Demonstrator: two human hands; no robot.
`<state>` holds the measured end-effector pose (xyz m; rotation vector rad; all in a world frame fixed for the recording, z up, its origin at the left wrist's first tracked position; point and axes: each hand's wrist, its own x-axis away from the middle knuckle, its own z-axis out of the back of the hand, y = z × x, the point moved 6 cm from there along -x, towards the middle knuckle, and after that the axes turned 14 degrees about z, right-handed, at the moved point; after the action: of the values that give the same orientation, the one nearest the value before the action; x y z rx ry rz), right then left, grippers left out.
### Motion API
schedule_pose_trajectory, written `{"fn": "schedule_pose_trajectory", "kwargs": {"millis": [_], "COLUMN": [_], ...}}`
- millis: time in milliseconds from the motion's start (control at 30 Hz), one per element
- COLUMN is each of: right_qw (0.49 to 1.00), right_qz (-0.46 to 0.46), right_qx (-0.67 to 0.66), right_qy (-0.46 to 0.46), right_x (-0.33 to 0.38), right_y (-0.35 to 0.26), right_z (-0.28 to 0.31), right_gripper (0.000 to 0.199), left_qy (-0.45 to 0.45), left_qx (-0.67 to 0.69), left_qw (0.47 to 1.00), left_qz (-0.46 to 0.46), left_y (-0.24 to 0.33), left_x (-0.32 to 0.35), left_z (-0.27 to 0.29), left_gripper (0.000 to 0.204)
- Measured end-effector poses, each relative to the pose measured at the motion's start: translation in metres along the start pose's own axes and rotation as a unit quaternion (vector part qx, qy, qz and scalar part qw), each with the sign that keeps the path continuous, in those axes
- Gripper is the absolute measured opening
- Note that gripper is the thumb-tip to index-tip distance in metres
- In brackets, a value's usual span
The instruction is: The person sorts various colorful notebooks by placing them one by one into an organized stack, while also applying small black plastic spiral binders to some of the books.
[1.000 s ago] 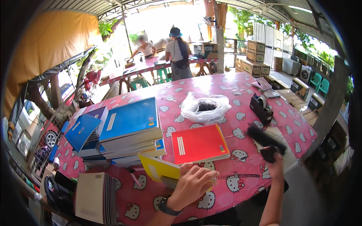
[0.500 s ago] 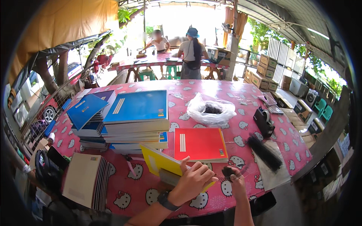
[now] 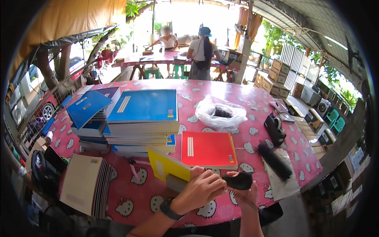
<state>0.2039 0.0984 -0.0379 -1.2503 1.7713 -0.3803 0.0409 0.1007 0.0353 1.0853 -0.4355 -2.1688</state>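
Observation:
A yellow notebook stands tilted on its edge, with my left hand closed around its near right end. A dark watch is on that wrist. Just beside it, my right hand grips a black rounded object whose exact kind I cannot make out. A dark spiral binding coil runs from the notebook's corner by my left fingers down across my right hand. Behind both hands, a red notebook lies flat on the table.
Tall stacks of blue notebooks stand at the left, and beige spiral notebooks at the near left. A plastic bag holds dark coils. A tape dispenser and a bundle of black coils lie right. Two people work at a far table.
My right hand has moved up and closer to my left hand, bringing the black object near the notebook's end. The coil now shows clearly across it. My left hand keeps holding the yellow notebook.

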Motion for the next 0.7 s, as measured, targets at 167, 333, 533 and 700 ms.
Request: {"fn": "schedule_pose_trajectory", "kwargs": {"millis": [167, 333, 533, 700], "right_qw": [0.986, 0.997, 0.907, 0.929], "right_qz": [-0.091, -0.02, -0.091, -0.07], "right_qx": [0.121, -0.015, 0.354, 0.254], "right_qy": [-0.076, -0.069, -0.211, -0.258], "right_x": [-0.003, -0.03, -0.042, -0.052], "right_y": [0.016, -0.012, -0.004, -0.015], "right_z": [0.013, -0.022, -0.01, -0.022], "right_gripper": [0.072, 0.069, 0.06, 0.049], "left_qy": [0.0, 0.074, 0.112, 0.1], "left_qx": [-0.041, -0.124, -0.112, -0.114], "left_qw": [0.999, 0.987, 0.985, 0.986], "left_qz": [0.003, 0.076, 0.063, 0.069], "left_y": [0.001, -0.029, -0.024, -0.027], "left_x": [-0.003, 0.003, 0.002, 0.0], "left_z": [-0.003, 0.03, 0.022, 0.024], "left_gripper": [0.016, 0.032, 0.031, 0.03]}}
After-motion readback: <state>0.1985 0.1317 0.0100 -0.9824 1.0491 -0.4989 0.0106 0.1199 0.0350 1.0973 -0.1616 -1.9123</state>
